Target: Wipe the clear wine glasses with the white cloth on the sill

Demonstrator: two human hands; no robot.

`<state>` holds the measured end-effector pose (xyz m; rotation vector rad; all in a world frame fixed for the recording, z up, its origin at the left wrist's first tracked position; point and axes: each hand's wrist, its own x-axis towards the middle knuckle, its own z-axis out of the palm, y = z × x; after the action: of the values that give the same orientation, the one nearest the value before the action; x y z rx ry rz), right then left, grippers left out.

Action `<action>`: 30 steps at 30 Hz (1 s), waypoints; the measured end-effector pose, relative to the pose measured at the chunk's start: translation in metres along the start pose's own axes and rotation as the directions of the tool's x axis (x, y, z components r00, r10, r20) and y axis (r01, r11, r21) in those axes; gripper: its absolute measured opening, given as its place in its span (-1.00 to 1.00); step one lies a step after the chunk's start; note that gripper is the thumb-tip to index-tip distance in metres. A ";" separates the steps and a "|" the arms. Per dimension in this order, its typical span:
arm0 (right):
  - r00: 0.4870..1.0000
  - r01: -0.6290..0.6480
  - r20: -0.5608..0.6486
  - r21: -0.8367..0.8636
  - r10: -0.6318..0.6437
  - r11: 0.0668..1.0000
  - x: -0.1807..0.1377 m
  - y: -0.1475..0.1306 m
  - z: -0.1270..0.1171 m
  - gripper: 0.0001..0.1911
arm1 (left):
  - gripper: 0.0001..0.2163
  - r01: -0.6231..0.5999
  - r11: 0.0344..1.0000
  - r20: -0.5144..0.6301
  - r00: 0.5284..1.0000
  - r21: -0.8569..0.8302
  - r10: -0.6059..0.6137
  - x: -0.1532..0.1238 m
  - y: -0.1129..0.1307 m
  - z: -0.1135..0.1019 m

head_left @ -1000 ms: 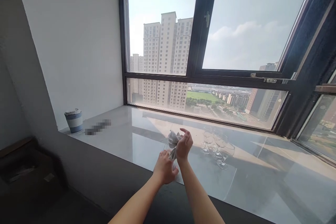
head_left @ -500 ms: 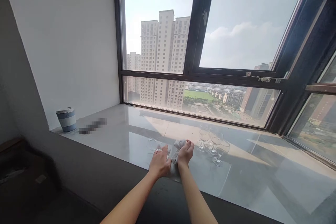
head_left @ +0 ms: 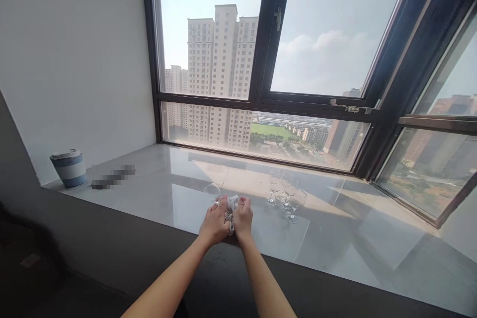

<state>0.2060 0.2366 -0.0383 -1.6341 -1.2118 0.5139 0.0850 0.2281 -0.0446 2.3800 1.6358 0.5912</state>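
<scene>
My left hand (head_left: 214, 224) is closed round the stem area of a clear wine glass (head_left: 212, 190), whose bowl tips out to the left, above the sill. In my right hand (head_left: 243, 216) is a bunched pale cloth (head_left: 233, 202). The cloth presses against the glass between my two hands, and my fingers cover the foot of the glass. To the right, several clear stemmed glasses (head_left: 297, 202) stand upright close together on the glossy windowsill (head_left: 257, 238).
A blue and white lidded paper cup (head_left: 70, 171) stands at the sill's left end. Beside it lies a pixelated dark object (head_left: 113, 177). Behind the sill rises a dark-framed window (head_left: 208, 99); its right-hand side (head_left: 417, 174) angles toward me. The sill's front edge runs beneath my wrists.
My right hand has brought the cloth left against the glass in my left hand, closing the gap between them. The whole view has swung a little to the right.
</scene>
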 end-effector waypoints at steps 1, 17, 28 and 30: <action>1.000 -0.015 0.002 -0.019 0.015 1.000 -0.002 -0.002 -0.002 -0.54 | -0.18 -0.002 1.000 0.000 1.000 0.006 0.002 0.000 0.000 0.000; 0.987 0.128 -0.001 -0.593 -0.159 0.795 -0.025 0.014 -0.082 -0.52 | -0.20 -0.021 0.987 0.069 0.998 0.157 0.011 0.004 -0.003 0.005; 0.944 -0.292 -0.319 -0.680 0.088 0.673 0.008 0.095 -0.205 -0.52 | -0.31 -0.110 0.941 0.122 0.990 0.319 0.074 0.004 0.002 0.008; 0.951 -0.268 -0.300 -0.679 0.075 0.683 0.010 0.095 -0.203 -0.54 | -0.33 -0.110 0.930 0.147 0.987 0.350 0.061 0.005 0.003 0.006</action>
<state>0.4140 0.1517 -0.0360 -2.4162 -1.1283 -0.1043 0.0919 0.2319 -0.0473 2.6865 1.7090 0.1459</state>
